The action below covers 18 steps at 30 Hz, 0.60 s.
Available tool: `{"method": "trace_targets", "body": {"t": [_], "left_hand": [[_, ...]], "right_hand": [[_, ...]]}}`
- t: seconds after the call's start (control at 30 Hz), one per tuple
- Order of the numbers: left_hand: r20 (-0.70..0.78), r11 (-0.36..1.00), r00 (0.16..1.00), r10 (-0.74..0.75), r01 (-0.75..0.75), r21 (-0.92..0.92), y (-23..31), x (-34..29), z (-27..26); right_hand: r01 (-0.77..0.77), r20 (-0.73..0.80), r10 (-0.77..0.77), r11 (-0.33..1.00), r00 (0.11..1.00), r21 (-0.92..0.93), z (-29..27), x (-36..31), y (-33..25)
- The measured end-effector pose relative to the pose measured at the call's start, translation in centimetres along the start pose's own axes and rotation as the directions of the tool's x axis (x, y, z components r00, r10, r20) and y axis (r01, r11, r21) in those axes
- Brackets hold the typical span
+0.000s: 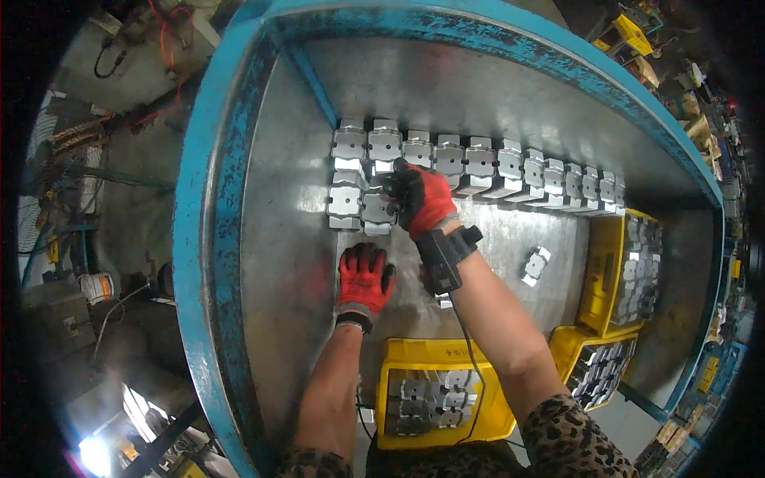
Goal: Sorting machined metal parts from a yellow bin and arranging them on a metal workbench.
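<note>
Silver metal plates with notched ends and a small dark dot in the middle stand stacked in a long row (pixel 480 162) inside a blue-framed metal bin. A shorter second row begins in front of its left end, with one stack (pixel 344 202) at the far left. My right hand (pixel 426 197), in a red and black glove, bends its fingers onto the metal plate (pixel 378 212) beside that stack; its fingertips are partly hidden. Nearer to me, my left hand (pixel 365 280), gloved alike, lies on the bin floor with fingers stretched forward, holding nothing.
One loose metal plate (pixel 535 266) lies to the right on the bin floor (pixel 502 231). Yellow crates of similar plates stand at the front (pixel 498 410), right (pixel 603 275) and front right (pixel 567 344). The blue rim (pixel 199 263) surrounds the work area. A cable hangs from my right wrist.
</note>
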<state>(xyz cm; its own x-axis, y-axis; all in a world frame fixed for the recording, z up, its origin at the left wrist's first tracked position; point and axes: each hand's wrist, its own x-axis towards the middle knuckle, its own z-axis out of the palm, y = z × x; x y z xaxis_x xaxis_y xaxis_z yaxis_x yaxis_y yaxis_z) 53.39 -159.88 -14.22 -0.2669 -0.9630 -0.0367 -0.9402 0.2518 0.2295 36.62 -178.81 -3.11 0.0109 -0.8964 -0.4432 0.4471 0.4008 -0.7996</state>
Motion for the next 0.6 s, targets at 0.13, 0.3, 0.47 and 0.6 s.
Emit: {"method": "trace_targets", "body": {"t": [0.13, 0.3, 0.47, 0.6], "left_hand": [[0.015, 0.999, 1.0, 0.015, -0.014, -0.041, 1.1, 1.3, 0.2], [-0.024, 0.999, 1.0, -0.011, 0.01, -0.032, 0.0, 0.3, -0.3], [-0.017, 0.999, 1.0, -0.008, 0.007, -0.035, 0.6, 0.6, -0.3], [-0.036, 0.999, 0.999, -0.005, 0.003, -0.048, 0.1, 0.4, -0.4]], "right_hand": [[0.631, 0.402, -0.488, 0.642, 0.775, -0.436, -3.7, 1.7, -0.5], [-0.05, 0.057, 0.101, 0.818, 0.993, -0.573, -2.0, -0.3, -3.1], [0.129, 0.12, -0.054, 0.583, 0.991, -0.802, -3.2, -0.5, -2.9], [0.362, 0.288, -0.325, 0.193, 0.901, -0.912, -0.7, -2.2, -3.9]]}}
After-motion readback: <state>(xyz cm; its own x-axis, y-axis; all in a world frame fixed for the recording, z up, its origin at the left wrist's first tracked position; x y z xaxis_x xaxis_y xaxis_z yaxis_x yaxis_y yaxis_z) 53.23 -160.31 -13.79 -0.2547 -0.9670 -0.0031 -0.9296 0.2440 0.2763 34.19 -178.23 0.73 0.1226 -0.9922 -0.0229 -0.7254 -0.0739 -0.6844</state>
